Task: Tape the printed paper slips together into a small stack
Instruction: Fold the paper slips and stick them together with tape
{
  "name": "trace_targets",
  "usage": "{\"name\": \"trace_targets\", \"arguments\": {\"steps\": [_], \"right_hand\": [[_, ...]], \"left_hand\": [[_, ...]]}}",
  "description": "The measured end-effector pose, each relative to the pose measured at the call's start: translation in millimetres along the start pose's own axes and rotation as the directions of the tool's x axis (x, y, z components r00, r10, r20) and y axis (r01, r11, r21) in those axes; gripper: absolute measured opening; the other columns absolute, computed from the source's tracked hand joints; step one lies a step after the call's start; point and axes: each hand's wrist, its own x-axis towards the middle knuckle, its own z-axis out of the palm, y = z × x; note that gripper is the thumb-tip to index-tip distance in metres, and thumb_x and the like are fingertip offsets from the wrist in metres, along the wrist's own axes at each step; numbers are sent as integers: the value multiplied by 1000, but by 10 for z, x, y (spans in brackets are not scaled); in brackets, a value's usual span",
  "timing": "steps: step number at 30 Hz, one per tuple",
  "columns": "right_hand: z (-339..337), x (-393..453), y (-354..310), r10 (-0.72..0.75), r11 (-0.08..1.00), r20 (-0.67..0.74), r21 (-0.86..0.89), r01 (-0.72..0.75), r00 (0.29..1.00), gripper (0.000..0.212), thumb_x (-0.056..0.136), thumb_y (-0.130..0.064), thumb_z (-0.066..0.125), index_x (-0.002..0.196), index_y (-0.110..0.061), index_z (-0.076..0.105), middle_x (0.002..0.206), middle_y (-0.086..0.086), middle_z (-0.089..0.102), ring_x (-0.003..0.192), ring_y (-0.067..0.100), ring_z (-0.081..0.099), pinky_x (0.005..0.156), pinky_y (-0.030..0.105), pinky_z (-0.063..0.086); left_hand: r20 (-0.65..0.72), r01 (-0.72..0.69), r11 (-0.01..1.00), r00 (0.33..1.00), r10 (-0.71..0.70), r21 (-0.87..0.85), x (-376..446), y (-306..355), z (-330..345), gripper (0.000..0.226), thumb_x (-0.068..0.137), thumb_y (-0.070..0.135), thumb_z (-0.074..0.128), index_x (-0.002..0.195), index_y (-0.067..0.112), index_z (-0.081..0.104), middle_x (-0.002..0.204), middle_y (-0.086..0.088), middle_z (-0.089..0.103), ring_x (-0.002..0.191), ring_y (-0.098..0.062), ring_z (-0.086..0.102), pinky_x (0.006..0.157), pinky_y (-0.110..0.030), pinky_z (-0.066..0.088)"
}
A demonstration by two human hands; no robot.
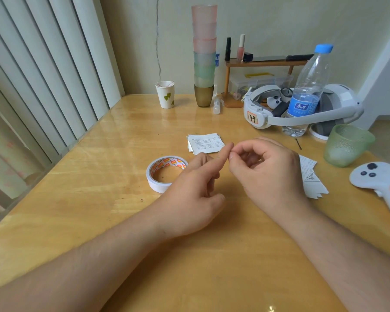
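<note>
A small stack of printed paper slips lies on the wooden table beyond my hands. More loose slips lie fanned to the right, partly hidden behind my right hand. A roll of white tape with an orange-printed core lies flat just left of my left hand. My left hand hovers with its index finger pointing up and to the right, the other fingers loosely curled. My right hand pinches thumb and forefinger together at that fingertip. Anything between them is too small to see.
A white headset and a water bottle stand at the back right. A green cup and a white controller lie near the right edge. A paper cup and a tower of plastic cups stand at the back.
</note>
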Motion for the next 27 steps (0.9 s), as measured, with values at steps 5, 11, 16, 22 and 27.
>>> {"name": "trace_targets", "arguments": {"steps": [5, 11, 16, 22, 27], "right_hand": [[4, 1, -7, -15, 1000, -2, -28, 15, 1000, 12, 79, -14, 77, 73, -23, 73, 69, -11, 61, 63, 10, 59, 59, 15, 44], [-1, 6, -13, -2, 1000, 24, -30, 3, 1000, 15, 81, -13, 75, 71, -22, 69, 70, -12, 59, 67, 11, 57, 61, 12, 40], [3, 4, -5, 16, 1000, 30, -7, -16, 999, 20, 81, -12, 75, 71, -26, 66, 69, -13, 58, 67, 11, 57, 62, 9, 37], [1, 5, -5, 29, 999, 28, 21, -29, 999, 22, 80, -11, 75, 70, -27, 64, 69, -12, 59, 67, 11, 57, 62, 10, 38], [-1, -2, -4, 35, 999, 34, 32, -36, 999, 21, 80, -11, 75, 70, -27, 65, 69, -12, 60, 67, 12, 57, 61, 13, 41]], "left_hand": [[26, -5, 1000, 1000, 4, 23, 5, -17, 7, 96, 85, 1, 63, 163, 41, 24, 102, 10, 38, 88, -7, 47, 82, -11, 42], [30, 12, 1000, 999, -12, -27, 7, -29, 21, 96, 87, -1, 64, 162, 43, 26, 102, 10, 39, 86, -5, 49, 80, -11, 42], [1, 55, 980, 998, -56, -191, 20, -47, 40, 91, 80, 11, 62, 158, 48, 34, 102, 12, 42, 83, -2, 49, 78, -16, 44], [-7, 77, 966, 997, -81, -248, 23, -64, 40, 91, 76, 12, 62, 154, 53, 38, 101, 12, 43, 85, -9, 49, 82, -24, 46], [-11, 79, 961, 996, -85, -264, 29, -61, 20, 89, 76, 12, 62, 152, 54, 41, 101, 10, 45, 87, -11, 49, 86, -29, 47]]}}
